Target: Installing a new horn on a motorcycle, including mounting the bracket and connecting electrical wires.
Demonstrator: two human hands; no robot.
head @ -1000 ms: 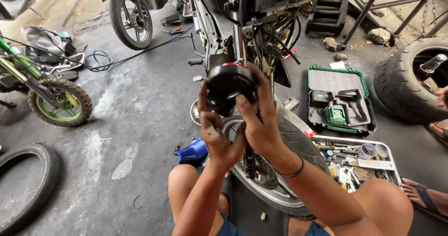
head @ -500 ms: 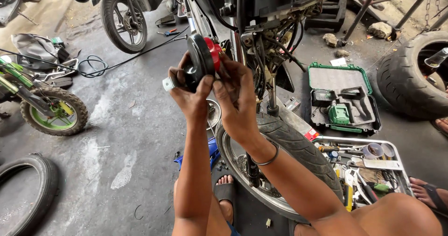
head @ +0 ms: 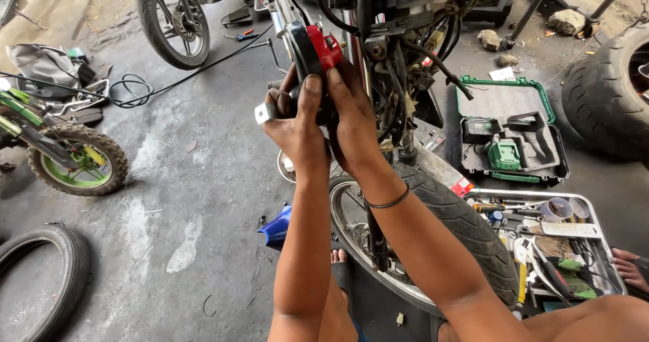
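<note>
Both of your hands are wrapped around the round black horn [head: 305, 58] with its red cap [head: 323, 44], held up against the stripped front of the motorcycle [head: 399, 78]. Your left hand [head: 294, 122] cups it from about 7 o'clock, fingers closed over its rim, with a small metal bracket tab [head: 262, 114] sticking out at 9 o'clock past your thumb. Your right hand [head: 351, 119] clamps it from about 5 o'clock, fingertips pressed just below the red cap. The horn sits on edge, its flat face turned toward 9 o'clock and the red part toward 3 o'clock, where the wiring and frame lie, just beside it. Your right hand is the nearer one to that frame. The front tyre [head: 460, 234] is straight below, at 6 o'clock.
</note>
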